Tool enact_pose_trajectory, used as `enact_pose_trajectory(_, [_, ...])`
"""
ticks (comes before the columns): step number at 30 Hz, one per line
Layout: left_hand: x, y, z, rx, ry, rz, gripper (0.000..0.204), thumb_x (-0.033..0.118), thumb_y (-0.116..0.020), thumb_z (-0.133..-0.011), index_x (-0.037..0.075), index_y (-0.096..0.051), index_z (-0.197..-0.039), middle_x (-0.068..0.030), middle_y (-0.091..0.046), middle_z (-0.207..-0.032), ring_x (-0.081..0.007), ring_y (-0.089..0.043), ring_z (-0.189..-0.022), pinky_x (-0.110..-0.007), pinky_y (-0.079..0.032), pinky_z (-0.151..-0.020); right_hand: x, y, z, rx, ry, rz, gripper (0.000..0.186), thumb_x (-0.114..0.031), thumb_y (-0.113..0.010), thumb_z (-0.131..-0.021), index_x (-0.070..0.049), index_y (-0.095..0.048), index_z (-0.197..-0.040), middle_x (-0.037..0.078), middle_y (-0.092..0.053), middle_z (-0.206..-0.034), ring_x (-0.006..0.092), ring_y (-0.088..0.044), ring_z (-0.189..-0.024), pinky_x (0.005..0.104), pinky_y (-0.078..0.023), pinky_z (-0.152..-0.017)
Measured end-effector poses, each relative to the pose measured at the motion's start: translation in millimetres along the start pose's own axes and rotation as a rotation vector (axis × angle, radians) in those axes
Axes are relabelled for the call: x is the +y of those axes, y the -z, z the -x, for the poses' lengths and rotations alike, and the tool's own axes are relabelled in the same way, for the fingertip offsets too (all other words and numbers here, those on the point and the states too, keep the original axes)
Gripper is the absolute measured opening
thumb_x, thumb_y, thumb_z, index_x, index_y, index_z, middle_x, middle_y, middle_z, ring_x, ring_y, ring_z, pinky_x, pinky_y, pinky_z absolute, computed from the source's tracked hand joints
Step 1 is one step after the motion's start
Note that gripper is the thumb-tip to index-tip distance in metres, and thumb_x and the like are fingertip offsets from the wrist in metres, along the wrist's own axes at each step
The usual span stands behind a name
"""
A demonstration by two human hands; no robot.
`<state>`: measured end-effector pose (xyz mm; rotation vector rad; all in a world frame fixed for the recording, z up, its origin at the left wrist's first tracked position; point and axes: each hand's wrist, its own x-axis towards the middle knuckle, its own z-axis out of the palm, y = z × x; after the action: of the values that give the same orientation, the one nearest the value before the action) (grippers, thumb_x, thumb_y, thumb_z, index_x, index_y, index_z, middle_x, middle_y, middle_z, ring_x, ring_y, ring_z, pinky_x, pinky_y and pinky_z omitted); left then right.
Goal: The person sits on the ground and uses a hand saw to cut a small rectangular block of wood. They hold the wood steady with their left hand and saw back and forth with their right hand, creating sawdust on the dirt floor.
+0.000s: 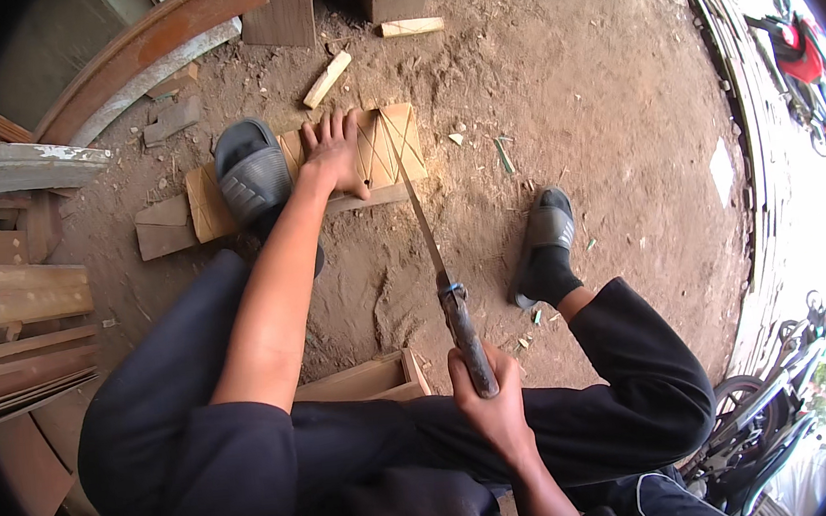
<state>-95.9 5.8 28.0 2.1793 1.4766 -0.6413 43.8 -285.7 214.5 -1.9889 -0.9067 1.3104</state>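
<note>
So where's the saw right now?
In the head view, the saw runs from the right hand up to the marked board, its blade right of the left hand.

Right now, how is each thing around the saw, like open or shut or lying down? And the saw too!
Left hand, open, resting on the board
Board, marked with crossing lines
Right hand, closed around the saw
Saw, blade against the board; cut depth unclear
Left slipper, worn, on the board
Right slipper, worn, on the dirt
Wood bits, lying loose on the dirt
</note>
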Motion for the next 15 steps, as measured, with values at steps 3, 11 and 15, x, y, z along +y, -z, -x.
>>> enact_pose_trajectory(3, [-2.3,-2.4,0.8,0.020,0.008,0.005,0.154,0.046,-0.093,-0.042,0.003,0.005,-0.152,-0.0227,-0.005,-0.159,-0.0378,0.000,-0.148,-0.063,-0.001,-0.115,-12.9,-13.9,-40.6,0.006,0.048,-0.075,0.024,-0.013,-0.060,-0.090,0.001,-0.052,-0.072,-0.003,-0.042,-0.057,0.0042,-0.040,-0.056,0.0269,-0.033,-0.049])
enact_pose_trajectory(11, [-4.7,-0.1,5.0,0.082,-0.019,0.038,0.147,0.043,-0.093,-0.043,0.001,-0.004,-0.152,-0.0239,-0.011,-0.157,-0.0376,-0.006,-0.147,-0.063,-0.004,-0.115,-18.3,9.2,-9.4,0.007,-0.004,-0.065,0.022,-0.008,-0.058,-0.087,0.003,-0.052,-0.070,0.007,-0.043,-0.055,0.0081,-0.042,-0.056,0.0326,-0.039,-0.051])
enact_pose_trajectory(15, [-2.0,-0.2,7.1,0.099,-0.017,0.027,0.145,0.043,-0.093,-0.044,0.000,-0.005,-0.152,-0.0228,-0.014,-0.156,-0.0368,-0.008,-0.147,-0.061,-0.004,-0.116,-28.7,-9.2,-48.3,0.007,0.000,-0.041,0.024,-0.010,-0.057,-0.089,0.004,-0.052,-0.070,0.007,-0.044,-0.055,0.0089,-0.042,-0.055,0.0328,-0.039,-0.051])
